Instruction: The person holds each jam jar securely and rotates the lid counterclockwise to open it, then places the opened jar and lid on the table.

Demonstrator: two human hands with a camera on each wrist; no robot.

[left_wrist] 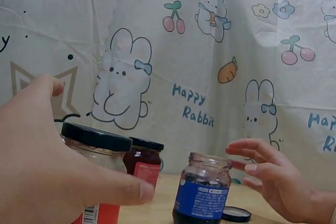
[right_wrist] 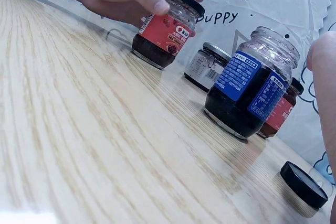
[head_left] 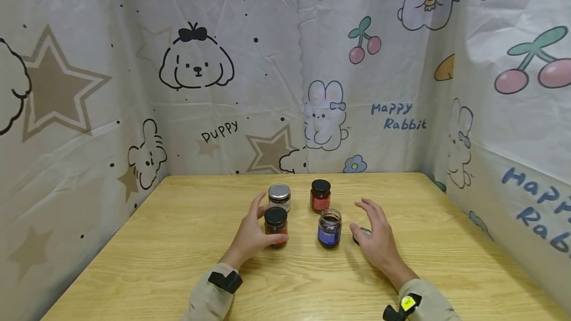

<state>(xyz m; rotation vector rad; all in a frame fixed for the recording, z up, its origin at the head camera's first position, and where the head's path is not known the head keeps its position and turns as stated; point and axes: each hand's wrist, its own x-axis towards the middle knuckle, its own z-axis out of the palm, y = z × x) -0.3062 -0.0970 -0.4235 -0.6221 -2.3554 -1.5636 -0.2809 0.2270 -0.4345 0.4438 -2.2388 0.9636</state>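
Note:
In the head view my left hand (head_left: 252, 234) spreads around a dark-lidded jar with a red label (head_left: 275, 218). Its thumb stretches straight across the front, and the other fingers reach behind. The jar stands upright on the table. To its right, a blue-labelled jar (head_left: 329, 234) has no lid on and holds dark contents. My right hand (head_left: 378, 241) hovers right of that jar, fingers apart and slightly bent, holding nothing. Partly hidden below this hand, a black-rimmed lid (right_wrist: 303, 184) lies on the table.
Behind these stand a silver-lidded jar (head_left: 279, 193) and another red-labelled jar (head_left: 320, 198) with a black lid. The wooden table (head_left: 178, 222) runs back to printed curtains (head_left: 267, 98), which close in the back and sides.

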